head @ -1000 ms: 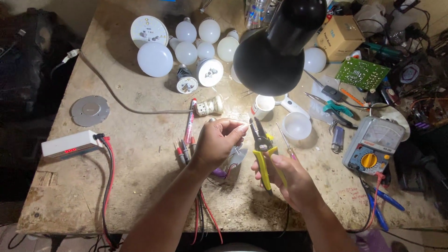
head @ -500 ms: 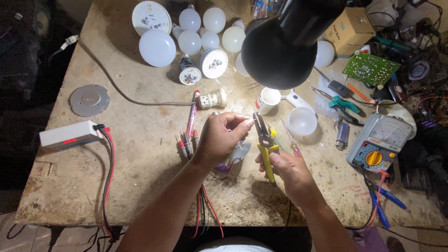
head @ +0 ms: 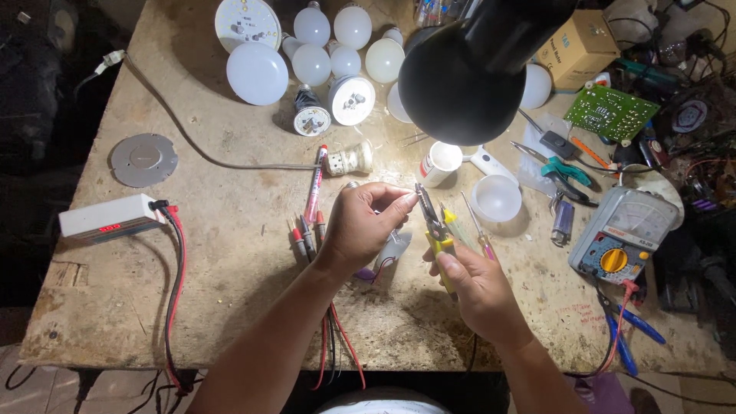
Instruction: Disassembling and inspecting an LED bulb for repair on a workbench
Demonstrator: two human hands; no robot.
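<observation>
The worn wooden table (head: 230,253) is crowded with bulbs under a black lamp (head: 468,73). My right hand (head: 479,287) has its grip closed on the yellow-handled pliers (head: 435,230); my left hand (head: 368,222) pinches something tiny at their tip. I should keep both wrists steady. Since a second ago, my hands look barely moved.

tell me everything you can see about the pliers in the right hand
The pliers have dark metal jaws and yellow handles. The right hand grips the handles from below, tips pointing up and away from the person, above the wooden table. The left hand pinches something small at the tips; what it is cannot be made out.
</observation>
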